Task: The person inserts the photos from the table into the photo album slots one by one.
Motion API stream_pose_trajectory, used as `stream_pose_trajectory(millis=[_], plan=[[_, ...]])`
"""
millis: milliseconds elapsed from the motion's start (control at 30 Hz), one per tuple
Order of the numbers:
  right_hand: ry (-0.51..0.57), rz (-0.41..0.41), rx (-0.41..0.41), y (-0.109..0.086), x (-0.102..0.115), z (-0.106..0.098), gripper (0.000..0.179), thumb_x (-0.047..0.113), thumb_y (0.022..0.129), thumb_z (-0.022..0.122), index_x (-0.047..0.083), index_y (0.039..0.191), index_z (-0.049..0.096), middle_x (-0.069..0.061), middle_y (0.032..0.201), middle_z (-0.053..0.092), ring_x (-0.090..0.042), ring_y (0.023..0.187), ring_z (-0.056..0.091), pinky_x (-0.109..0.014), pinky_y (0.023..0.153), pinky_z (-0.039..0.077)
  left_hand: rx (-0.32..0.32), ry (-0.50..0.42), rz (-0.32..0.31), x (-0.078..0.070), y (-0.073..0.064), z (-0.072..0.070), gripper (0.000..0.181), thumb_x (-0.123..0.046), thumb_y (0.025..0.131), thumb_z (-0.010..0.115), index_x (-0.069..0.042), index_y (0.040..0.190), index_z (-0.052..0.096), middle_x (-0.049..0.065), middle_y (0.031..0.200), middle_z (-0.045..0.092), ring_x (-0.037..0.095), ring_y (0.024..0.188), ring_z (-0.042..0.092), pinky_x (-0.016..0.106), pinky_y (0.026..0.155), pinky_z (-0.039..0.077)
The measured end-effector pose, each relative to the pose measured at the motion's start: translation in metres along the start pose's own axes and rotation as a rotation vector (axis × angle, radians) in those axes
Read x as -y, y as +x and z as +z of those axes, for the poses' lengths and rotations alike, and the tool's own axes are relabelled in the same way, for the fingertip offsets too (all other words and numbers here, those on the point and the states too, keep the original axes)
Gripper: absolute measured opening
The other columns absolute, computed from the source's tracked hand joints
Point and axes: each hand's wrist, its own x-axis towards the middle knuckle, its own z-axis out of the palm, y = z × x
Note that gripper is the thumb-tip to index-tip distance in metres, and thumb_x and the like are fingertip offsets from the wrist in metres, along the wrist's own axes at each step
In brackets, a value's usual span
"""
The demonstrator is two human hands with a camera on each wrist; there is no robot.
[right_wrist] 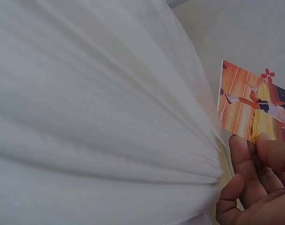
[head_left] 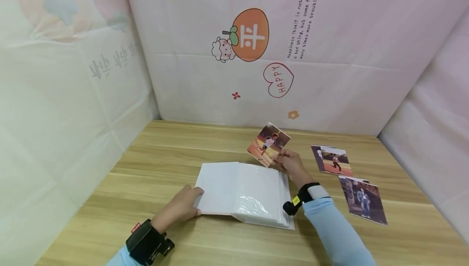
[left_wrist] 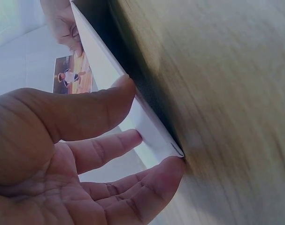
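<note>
A photo album (head_left: 216, 188) lies spread on the table, with a plain white left side and clear plastic sleeves (head_left: 256, 192) on the right. My left hand (head_left: 185, 203) holds the album's left edge; in the left wrist view the thumb and fingers (left_wrist: 163, 176) are at the white cover's edge and corner. Above the album's far edge, my right hand (head_left: 291, 166) pinches a photo (head_left: 268, 144) of a running person by its lower corner, between thumb and fingers. The right wrist view shows that photo (right_wrist: 252, 105) tilted beside the bulging white pages (right_wrist: 109, 117).
Right of the album, two overlapping photos (head_left: 336, 162) lie farther back, and another photo (head_left: 364, 201) rests on a further one nearer me. A printed cloth (head_left: 205, 87) hangs behind the wooden table (head_left: 157, 164), with white cloth (head_left: 55, 115) at both sides.
</note>
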Motion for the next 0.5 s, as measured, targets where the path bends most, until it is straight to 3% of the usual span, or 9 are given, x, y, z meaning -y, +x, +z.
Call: stream_pose_trajectory(millis=[267,500], plan=[[-0.007,0.019,-0.010,0.0033,-0.0034,0.0007,0.012,0.007,0.090,0.060,0.002,0.086,0.050,-0.003,0.075,0.063,-0.010,0.060,0.057,-0.022,0.047,0.034,-0.002,-0.002,0.005,-0.0001,0.0008,0.0005,0.050,-0.004,0.071,0.078,0.004,0.115,0.058,0.015,0.097,0.051,0.022,0.083,0.046,0.039,0.077,0.044],[-0.101,0.027,-0.012,0.0037,-0.0020,0.0020,0.008,0.009,0.090,0.061,0.005,0.088,0.054,-0.003,0.079,0.062,-0.011,0.065,0.061,-0.021,0.049,0.038,-0.006,-0.008,0.012,0.0025,0.0003,0.0003,0.050,-0.004,0.070,0.078,0.004,0.115,0.058,0.015,0.096,0.050,0.023,0.084,0.047,0.040,0.078,0.044]])
